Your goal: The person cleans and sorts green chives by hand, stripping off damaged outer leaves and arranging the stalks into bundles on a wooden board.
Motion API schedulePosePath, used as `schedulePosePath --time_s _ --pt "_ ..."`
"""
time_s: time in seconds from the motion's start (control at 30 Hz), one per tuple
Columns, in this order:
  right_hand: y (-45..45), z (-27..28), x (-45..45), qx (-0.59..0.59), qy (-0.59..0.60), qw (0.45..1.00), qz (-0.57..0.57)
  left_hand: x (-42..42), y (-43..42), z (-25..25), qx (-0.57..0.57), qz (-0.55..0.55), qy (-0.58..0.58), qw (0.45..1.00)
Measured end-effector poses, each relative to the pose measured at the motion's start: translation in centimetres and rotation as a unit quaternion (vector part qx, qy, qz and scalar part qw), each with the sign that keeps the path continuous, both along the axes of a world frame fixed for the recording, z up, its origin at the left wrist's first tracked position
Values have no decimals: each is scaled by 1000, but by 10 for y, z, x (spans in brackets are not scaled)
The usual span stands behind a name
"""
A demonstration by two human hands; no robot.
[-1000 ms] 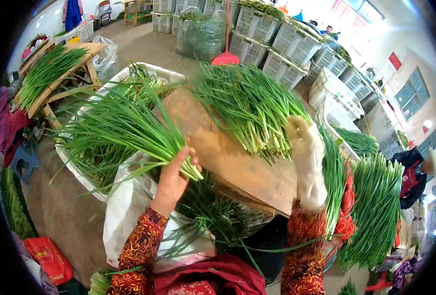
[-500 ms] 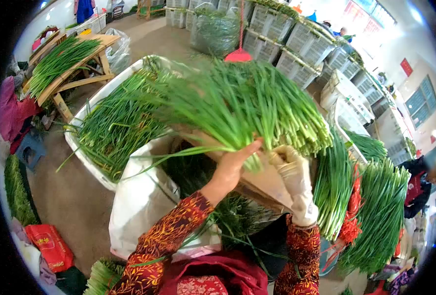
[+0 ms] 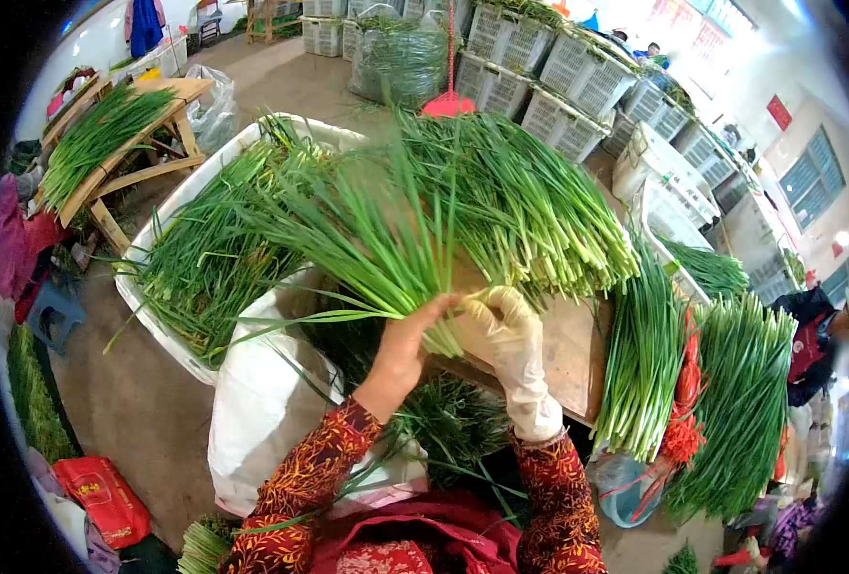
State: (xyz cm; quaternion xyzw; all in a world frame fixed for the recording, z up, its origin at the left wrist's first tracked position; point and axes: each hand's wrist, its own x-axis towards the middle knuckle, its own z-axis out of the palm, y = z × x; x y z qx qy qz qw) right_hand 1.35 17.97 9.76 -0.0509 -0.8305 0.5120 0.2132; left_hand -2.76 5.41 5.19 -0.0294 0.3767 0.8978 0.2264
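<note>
My bare left hand (image 3: 401, 354) is wrapped round the pale lower stalks of a bunch of long green leaves (image 3: 386, 258), whose tips fan up and to the left. Close against its right side, my gloved right hand (image 3: 513, 335) has its fingers pinched together by the stalks; what they hold, if anything, is too small to make out. Behind both hands, a large pile of the same greens (image 3: 530, 210) lies on a wooden board (image 3: 568, 349), stalk ends toward the lower right.
A white tub (image 3: 147, 287) of loose greens stands at left, with a white sack (image 3: 262, 411) before it. Tied bundles (image 3: 731, 402) with red strings (image 3: 683, 430) are at right. Crates (image 3: 587, 81) line the back; a wooden bench (image 3: 109, 172) is at far left. A person (image 3: 812, 344) is at right.
Since a second ago, my left hand has carried its bunch rightward to the board's near edge. My right hand has left the big pile and come down and left beside it.
</note>
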Motion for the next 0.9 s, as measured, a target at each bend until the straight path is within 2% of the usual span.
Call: schedulePosePath --time_s 0.07,0.1,0.13,0.2,0.27,0.33,0.37,0.43,0.47,0.57,0.67,0.9 --pt "-3 -3 8 -79 -54 989 111 -10 -11 -1 4 0 6 1000" --pt "-3 1 14 37 -37 979 197 -15 -19 2 -11 19 0 1000" --pt "3 8 17 176 -120 942 260 -23 -23 1 27 69 -12 997" --pt "9 21 17 212 -39 966 145 -36 -35 -3 76 99 56 991" --pt "23 51 -4 265 -5 964 -9 -36 -36 0 109 100 23 989" --pt "41 59 -30 417 -85 896 -123 -30 -35 3 88 45 22 995" --pt "47 53 -36 416 -83 897 -122 -26 -30 5 75 46 -3 996" --pt "53 43 -45 484 -155 854 -114 -20 -21 1 84 24 5 996" --pt "52 40 -44 485 -157 853 -110 -16 -17 0 87 13 0 996" --pt "38 30 -27 415 -77 898 -125 -8 -11 -2 82 -22 -9 996" --pt "41 28 -31 353 -128 913 -163 -7 -7 -10 73 -27 -6 997" --pt "60 36 -37 392 -89 892 -208 -5 -9 -3 69 -19 1 997"
